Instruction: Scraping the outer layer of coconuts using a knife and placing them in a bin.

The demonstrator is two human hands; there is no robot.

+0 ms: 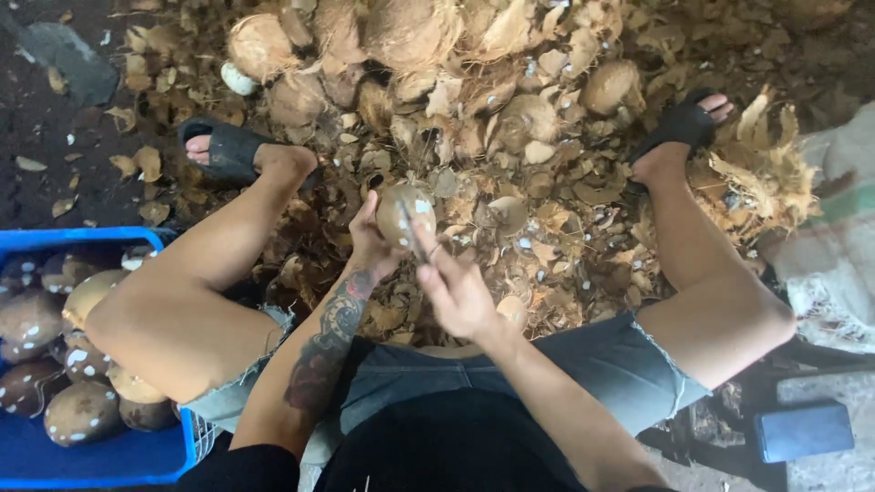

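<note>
My left hand (369,239) cups a brown, partly peeled coconut (404,211) between my knees. My right hand (453,287) grips a knife (412,232) whose blade lies against the coconut's near side. White flesh shows in small patches on the shell. Both hands hover above a heap of husk scraps.
A blue crate (109,456) at my left holds several peeled brown coconuts (55,364). Husk pieces and whole hairy coconuts (410,32) cover the ground ahead. My feet in black sandals rest at left (228,150) and right (679,128). A white sack (834,237) lies at the right.
</note>
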